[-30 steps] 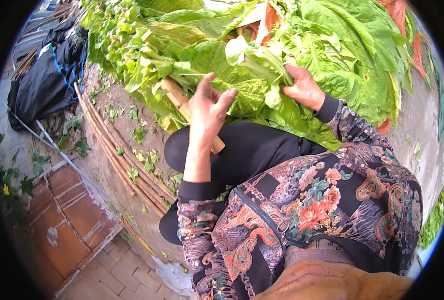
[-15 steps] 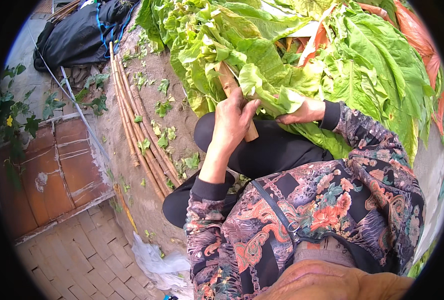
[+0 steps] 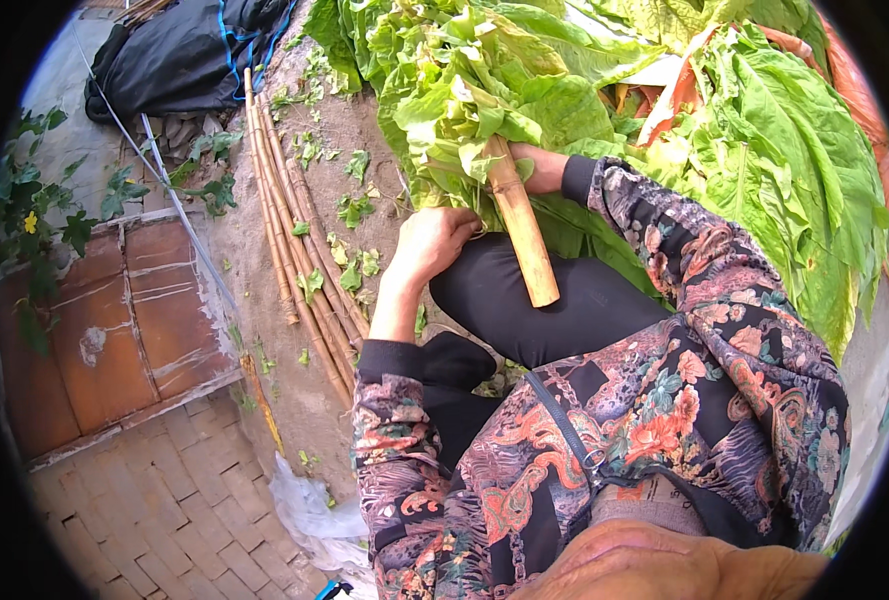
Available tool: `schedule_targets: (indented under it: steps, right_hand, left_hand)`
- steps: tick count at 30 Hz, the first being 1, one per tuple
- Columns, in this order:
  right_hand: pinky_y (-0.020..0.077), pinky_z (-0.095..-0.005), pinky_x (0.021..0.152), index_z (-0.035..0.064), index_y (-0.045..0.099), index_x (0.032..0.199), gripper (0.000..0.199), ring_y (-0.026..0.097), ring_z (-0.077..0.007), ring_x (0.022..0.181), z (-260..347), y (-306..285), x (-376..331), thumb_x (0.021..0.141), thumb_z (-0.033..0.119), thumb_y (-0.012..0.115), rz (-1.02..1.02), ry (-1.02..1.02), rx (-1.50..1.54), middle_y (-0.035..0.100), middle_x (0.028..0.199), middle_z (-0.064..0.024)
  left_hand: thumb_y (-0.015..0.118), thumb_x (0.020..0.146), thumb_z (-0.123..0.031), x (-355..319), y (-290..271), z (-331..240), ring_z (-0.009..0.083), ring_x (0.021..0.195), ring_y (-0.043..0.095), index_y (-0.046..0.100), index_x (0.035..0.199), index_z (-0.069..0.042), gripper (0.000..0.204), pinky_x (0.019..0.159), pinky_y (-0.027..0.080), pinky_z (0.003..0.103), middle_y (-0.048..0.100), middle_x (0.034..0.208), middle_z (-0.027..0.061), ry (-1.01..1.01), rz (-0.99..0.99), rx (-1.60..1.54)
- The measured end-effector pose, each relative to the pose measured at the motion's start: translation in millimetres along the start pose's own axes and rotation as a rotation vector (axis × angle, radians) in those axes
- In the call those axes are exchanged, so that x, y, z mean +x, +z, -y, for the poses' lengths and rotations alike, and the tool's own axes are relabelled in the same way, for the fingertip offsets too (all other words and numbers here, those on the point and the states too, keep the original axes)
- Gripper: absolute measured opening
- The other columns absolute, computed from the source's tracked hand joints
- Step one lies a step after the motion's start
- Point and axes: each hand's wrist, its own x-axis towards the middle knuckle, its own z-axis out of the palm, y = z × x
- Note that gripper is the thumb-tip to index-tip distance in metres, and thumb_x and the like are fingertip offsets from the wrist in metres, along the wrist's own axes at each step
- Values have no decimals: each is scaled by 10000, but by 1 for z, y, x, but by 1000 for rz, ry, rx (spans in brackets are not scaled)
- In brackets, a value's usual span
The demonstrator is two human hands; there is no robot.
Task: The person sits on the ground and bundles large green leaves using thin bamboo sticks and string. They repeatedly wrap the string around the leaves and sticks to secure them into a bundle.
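Note:
A bamboo pole [image 3: 524,230] slants over my dark-trousered thigh, its cut end resting on the leg. Its upper part disappears under a thick bunch of large green leaves [image 3: 434,110]. Just left of the pole, below the bunch, my left hand [image 3: 434,243] is closed, thumb and fingers pinched together; what they hold, if anything, is too small to make out. On the other side, my right hand [image 3: 536,168] reaches in behind the pole among the leaves, its fingers hidden. A big pile of loose broad leaves [image 3: 764,170] lies to the right.
Several bamboo poles [image 3: 299,240] lie on the dirt ground at left, among leaf scraps. Beyond them are a black covering [image 3: 174,60] with blue cord, a rusty metal panel [image 3: 114,330] and brick paving [image 3: 164,490]. White plastic sheeting [image 3: 314,510] lies near my left elbow. Orange sheeting [image 3: 854,100] shows behind the leaf pile.
My left hand has let go of the bamboo pole and moved lower, to its left. My right hand has moved up and left, behind the pole. The leaf it held has gone into the bunch.

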Motion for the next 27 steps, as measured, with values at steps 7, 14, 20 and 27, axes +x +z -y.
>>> schedule_targets:
  steps: [7, 14, 20, 27]
  right_hand:
    - [408, -344, 948, 8, 526, 1178, 365, 505, -230, 1122, 22, -3, -8, 852, 158, 588, 272, 12, -242, 539, 1196, -184]
    - [458, -375, 791, 37, 610, 1016, 320, 594, -296, 926, -30, 6, -3, 749, 203, 669, -372, 78, 57, 623, 995, -184]
    - [448, -352, 786, 70, 601, 1072, 313, 591, -239, 851, 0, 22, 59, 848, 285, 560, -878, 190, 296, 645, 925, -123]
    - [427, -399, 931, 39, 519, 1218, 457, 548, -298, 1076, -19, 15, -41, 842, 296, 564, -506, -514, -238, 578, 1152, -175]
  left_hand:
    - [656, 806, -109, 67, -41, 96, 99, 764, 581, 628, 979, 49, 236, 668, 470, 321, 677, 813, 56, -111, -134, -421]
    - [590, 839, -104, -1, -89, -99, 232, 515, 575, 652, 883, 39, 163, 538, 444, 344, 574, 595, 181, -188, -57, -387]
    - [566, 877, -113, 30, 4, -146, 344, 693, 643, 648, 951, 4, 161, 623, 493, 374, 646, 769, 200, -122, -292, -465]
    - [548, 865, -130, 46, 29, -150, 332, 762, 638, 644, 994, -36, 186, 671, 505, 405, 656, 838, 165, 109, -203, 208]
